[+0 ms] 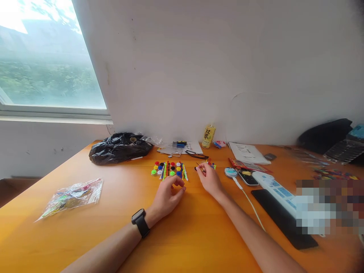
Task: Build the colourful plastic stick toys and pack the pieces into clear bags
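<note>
A cluster of small coloured round caps and thin coloured sticks [170, 169] lies on the orange table [85, 235]. My left hand [167, 197], with a black watch on its wrist, rests just in front of that cluster, fingers curled with fingertips close together; what they hold, if anything, is too small to make out. My right hand [209, 178] is to the right, pinching a thin stick [200, 167] beside a few more coloured pieces [211, 164].
A clear bag of coloured parts [71, 197] lies at the left, a black plastic bag [119, 148] at the back. A yellow bottle [208, 136], papers, glasses [196, 154], a phone [248, 177], a white power strip [274, 189] and a black pad [284, 218] are at the right.
</note>
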A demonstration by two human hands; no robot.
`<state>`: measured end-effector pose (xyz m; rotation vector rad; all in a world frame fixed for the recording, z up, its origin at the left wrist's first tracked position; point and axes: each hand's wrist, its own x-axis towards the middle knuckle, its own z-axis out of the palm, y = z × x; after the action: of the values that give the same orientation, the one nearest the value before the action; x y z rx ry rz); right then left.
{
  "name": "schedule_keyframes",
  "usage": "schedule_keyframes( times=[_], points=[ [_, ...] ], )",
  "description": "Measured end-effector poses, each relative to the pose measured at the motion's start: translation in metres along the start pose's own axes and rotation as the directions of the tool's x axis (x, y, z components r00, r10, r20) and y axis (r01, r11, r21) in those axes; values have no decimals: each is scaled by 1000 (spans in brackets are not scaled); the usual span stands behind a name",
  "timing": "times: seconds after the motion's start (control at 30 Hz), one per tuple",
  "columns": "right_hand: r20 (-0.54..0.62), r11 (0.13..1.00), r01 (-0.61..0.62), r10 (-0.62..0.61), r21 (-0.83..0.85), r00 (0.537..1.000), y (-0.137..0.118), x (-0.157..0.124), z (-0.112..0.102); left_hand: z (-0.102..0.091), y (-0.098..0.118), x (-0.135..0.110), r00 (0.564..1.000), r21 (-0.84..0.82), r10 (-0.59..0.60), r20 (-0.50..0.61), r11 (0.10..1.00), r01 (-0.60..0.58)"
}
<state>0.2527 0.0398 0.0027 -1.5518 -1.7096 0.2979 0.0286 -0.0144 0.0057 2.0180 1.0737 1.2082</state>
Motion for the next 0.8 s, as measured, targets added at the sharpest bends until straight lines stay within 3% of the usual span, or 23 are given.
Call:
schedule_keyframes(
  times=[0.1,0.33,0.5,0.8],
  points=[
    [27,995,0,2,-96,1000,-2,1,-4,1,-1,-1,1000,-14,12,25,1000,-12],
    [214,944,58,14,-324,977,0,-3,-22,2,0,-2,989,-18,-13,146,1000,16],
    [265,937,127,-39,-325,964,2,-8,-14,2,0,-2,983,0,13,181,1000,-13],
    [310,871,158,-7,-465,951,-15,-13,-8,1,0,-3,972,56,25,234,998,-39]
  ],
)
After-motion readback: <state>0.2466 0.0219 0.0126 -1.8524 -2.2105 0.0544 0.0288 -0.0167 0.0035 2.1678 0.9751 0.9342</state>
